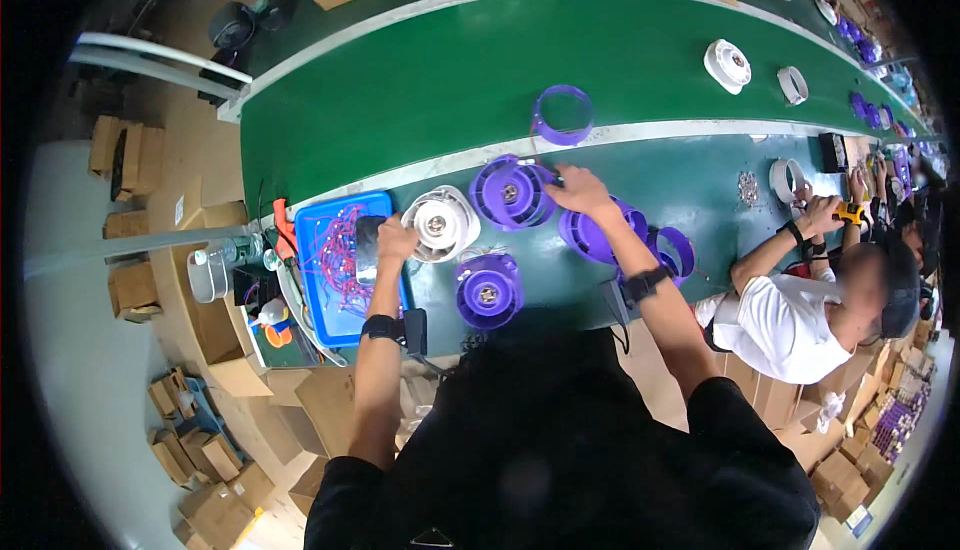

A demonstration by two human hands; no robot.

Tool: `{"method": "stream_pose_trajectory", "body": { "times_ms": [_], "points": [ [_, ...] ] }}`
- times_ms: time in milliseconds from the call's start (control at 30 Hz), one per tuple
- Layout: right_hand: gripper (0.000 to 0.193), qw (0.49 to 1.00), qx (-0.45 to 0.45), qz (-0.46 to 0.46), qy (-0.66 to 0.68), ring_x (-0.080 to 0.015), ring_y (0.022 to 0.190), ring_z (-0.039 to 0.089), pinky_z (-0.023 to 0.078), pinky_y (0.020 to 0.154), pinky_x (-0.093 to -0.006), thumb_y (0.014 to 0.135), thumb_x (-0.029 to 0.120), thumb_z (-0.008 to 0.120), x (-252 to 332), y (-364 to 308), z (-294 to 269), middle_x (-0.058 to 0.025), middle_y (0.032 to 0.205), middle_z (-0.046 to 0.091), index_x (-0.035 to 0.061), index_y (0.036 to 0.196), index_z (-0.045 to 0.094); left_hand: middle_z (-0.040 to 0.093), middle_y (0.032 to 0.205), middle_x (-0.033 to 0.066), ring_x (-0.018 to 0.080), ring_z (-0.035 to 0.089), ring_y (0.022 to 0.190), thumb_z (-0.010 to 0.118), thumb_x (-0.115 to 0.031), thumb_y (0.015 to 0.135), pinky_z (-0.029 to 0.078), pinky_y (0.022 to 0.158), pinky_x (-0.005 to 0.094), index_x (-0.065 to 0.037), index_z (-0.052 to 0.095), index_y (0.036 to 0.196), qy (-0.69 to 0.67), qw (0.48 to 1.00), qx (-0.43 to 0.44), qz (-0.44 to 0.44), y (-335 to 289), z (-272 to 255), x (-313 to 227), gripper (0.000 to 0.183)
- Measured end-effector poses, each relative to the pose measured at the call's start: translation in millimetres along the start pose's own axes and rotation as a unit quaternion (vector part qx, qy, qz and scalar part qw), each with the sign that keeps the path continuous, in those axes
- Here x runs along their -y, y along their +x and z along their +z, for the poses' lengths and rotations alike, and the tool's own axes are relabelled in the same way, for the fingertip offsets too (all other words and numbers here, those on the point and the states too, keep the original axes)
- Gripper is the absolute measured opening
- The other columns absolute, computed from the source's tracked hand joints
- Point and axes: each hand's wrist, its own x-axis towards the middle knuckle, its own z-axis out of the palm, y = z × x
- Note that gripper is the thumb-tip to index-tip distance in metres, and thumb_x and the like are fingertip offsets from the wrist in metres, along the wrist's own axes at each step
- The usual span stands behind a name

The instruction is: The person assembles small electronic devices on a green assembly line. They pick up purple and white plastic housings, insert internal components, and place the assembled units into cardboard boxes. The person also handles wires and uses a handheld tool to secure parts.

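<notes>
Head view, left hand (396, 241) fingers gripping white fan housing (440, 222), right hand (578, 190) pinching purple housing (511, 192).

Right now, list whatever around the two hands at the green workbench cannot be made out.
- Head view: the left hand covers part of a dark object at the blue plastic tray; what it is cannot be told.
- The right hand hides the edge of the round purple plastic housing; its grip is unclear.
- The red wires in the tray are too small to count.
- The small metal parts are too small to identify.
</notes>
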Motion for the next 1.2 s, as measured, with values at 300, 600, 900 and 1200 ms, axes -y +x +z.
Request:
{"method": "stream_pose_trajectory", "body": {
  "times_ms": [300,600,900,1200],
  "points": [
    [0.028,0.981,-0.163,-0.033,0.100,-0.0328,0.077,0.066,0.052,0.070,-0.0383,0.078,0.008,0.056,34.4,-93.4,3.0,-0.0208,0.086,0.066,-0.0021,0.104,0.061,0.064,0.088,0.0314,0.0352,0.067,0.086,0.063,-0.019,0.070,0.052,0.073,0.0410,0.012,0.064,0.090,-0.180,0.983,-0.032,-0.014,48.2,-69.1,-22.3,0.037],
    [0.026,0.985,-0.062,-0.008,0.162,-0.0275,0.073,0.066,0.050,0.068,-0.0356,0.080,0.004,0.053,24.1,-139.3,27.5,-0.0181,0.079,0.065,-0.0010,0.104,0.061,0.063,0.098,0.0268,0.0332,0.069,0.078,0.060,-0.008,0.078,0.062,0.062,0.0390,0.020,0.053,0.102,-0.436,0.892,0.111,-0.053,184.0,-31.8,-114.6,0.037],
    [0.029,0.987,-0.036,0.041,0.154,-0.0286,0.076,0.067,0.051,0.070,-0.0361,0.080,0.004,0.053,7.1,-111.6,46.2,-0.0181,0.082,0.066,-0.0002,0.108,0.061,0.058,0.110,0.0229,0.0350,0.063,0.097,0.042,-0.024,0.093,0.057,0.074,0.0504,0.001,0.047,0.125,-0.659,0.749,0.050,-0.053,189.0,-75.9,-62.8,0.041],
    [0.026,0.988,-0.043,-0.007,0.148,-0.0283,0.070,0.065,0.050,0.066,-0.0353,0.082,0.005,0.053,58.0,-63.8,2.1,-0.0179,0.076,0.064,0.0012,0.107,0.060,0.047,0.122,0.0264,0.0374,0.057,0.099,0.053,-0.020,0.084,0.054,0.074,0.0456,-0.001,0.038,0.132,-0.200,0.966,-0.139,-0.085,209.5,-90.3,-19.1,0.054]
  ]
}}
